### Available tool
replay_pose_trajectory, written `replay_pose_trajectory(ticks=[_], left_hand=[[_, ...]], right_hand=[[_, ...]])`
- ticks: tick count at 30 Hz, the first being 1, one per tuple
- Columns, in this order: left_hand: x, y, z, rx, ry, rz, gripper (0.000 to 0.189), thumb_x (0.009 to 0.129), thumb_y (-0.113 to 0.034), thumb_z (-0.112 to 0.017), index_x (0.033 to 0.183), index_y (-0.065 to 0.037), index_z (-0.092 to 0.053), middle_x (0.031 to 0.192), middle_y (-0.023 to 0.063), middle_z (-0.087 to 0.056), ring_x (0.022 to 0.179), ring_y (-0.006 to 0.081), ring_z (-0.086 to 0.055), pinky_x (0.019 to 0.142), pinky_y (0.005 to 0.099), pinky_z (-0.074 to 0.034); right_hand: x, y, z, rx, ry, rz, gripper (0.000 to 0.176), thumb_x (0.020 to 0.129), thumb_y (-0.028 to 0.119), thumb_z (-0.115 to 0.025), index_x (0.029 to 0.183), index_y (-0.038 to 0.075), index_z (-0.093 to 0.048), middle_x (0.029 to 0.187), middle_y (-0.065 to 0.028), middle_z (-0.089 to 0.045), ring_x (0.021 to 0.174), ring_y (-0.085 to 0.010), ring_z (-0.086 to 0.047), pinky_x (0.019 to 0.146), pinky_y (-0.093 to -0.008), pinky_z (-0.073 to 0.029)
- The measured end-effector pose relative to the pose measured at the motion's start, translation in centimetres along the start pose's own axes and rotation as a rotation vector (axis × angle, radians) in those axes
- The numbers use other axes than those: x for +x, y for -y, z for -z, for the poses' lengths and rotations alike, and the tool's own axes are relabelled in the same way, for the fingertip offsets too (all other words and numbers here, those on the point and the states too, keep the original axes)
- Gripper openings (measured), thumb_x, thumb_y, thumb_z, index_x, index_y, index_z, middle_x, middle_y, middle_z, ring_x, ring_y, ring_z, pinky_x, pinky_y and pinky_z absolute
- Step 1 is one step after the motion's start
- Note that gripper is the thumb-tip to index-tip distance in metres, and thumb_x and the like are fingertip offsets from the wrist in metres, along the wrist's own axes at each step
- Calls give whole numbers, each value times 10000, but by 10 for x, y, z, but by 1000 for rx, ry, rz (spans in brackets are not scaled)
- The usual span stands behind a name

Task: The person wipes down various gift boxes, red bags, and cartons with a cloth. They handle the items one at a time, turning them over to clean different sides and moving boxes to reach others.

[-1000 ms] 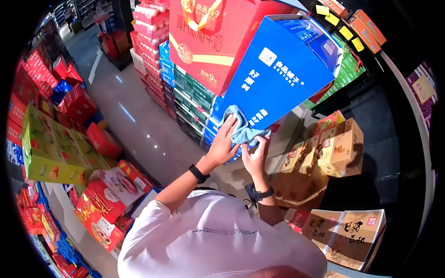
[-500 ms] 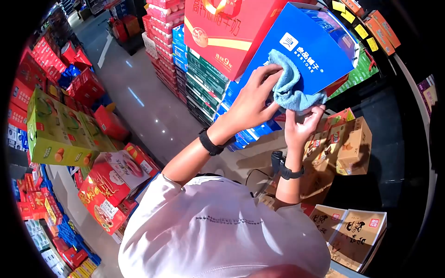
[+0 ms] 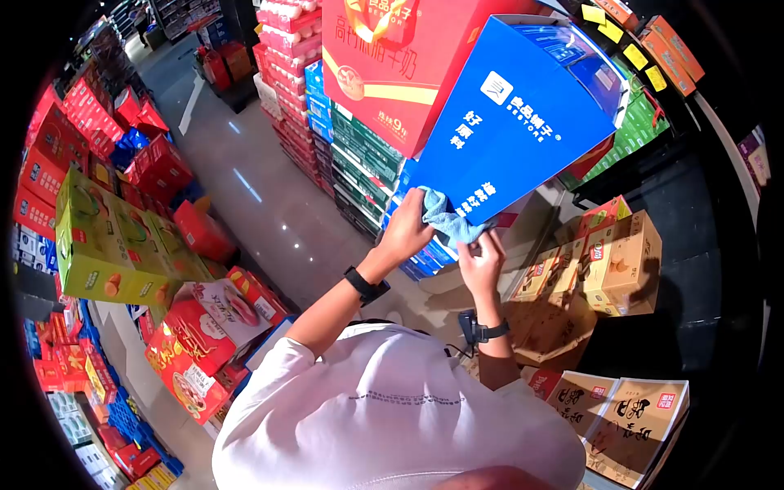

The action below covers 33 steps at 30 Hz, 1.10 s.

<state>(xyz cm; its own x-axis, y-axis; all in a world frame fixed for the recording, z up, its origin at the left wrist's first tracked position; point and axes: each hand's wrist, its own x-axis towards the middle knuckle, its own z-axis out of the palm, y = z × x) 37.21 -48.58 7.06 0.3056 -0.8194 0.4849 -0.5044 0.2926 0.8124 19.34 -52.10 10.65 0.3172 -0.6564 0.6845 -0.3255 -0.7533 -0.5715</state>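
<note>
A light blue cloth [image 3: 449, 220] is bunched between my two hands at the lower part of a blue display box [image 3: 510, 122] with white lettering. My left hand [image 3: 406, 227] is closed on the cloth's left end. At the other end, my right hand [image 3: 482, 263] pinches it between thumb and fingers. The cloth overlaps the lower left corner of the blue panel and covers part of the lettering there. Both wrists wear black bands.
A large red gift box [image 3: 380, 82] stands against the blue display box. Stacked green cartons [image 3: 359, 159] lie below it. Brown cartons [image 3: 625, 261] sit to the right, and a green fruit carton [image 3: 114, 245] with red boxes is on the left. A shiny floor aisle [image 3: 237, 163] runs between.
Both hands have moved down and left with the cloth, from the middle of the blue panel to its lower edge. More of the white lettering now shows.
</note>
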Motion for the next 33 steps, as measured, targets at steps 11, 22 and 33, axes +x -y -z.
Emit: replay_pose_trajectory(ticks=[11, 22, 33], left_hand=[[108, -166, 52, 101, -210, -658, 551, 845, -161, -717, 1287, 58, -470, 1353, 247, -434, 1254, 423, -442, 1045, 480, -403], [150, -222, 55, 526, -340, -670, 447, 931, -433, -562, 992, 0, -654, 990, 158, -645, 1059, 360, -583, 1041, 513, -388], [160, -209, 65, 335, -377, -891, 309, 872, -319, -719, 853, -22, -633, 845, 123, -578, 820, 321, -569, 797, 422, -467]], right_hand=[[183, 74, 94, -163, -335, 574, 370, 855, 199, -668, 1093, -18, -486, 1079, -164, -500, 1006, -319, -514, 929, -420, -419], [255, 60, 137, -126, 118, 438, 371, 955, 129, -484, 1239, -101, -551, 1166, -237, -651, 1027, -355, -644, 941, -359, -470], [264, 93, 141, -83, 378, 369, 387, 956, 71, -467, 1312, -76, -497, 1156, -234, -647, 1090, -318, -636, 974, -358, -450]])
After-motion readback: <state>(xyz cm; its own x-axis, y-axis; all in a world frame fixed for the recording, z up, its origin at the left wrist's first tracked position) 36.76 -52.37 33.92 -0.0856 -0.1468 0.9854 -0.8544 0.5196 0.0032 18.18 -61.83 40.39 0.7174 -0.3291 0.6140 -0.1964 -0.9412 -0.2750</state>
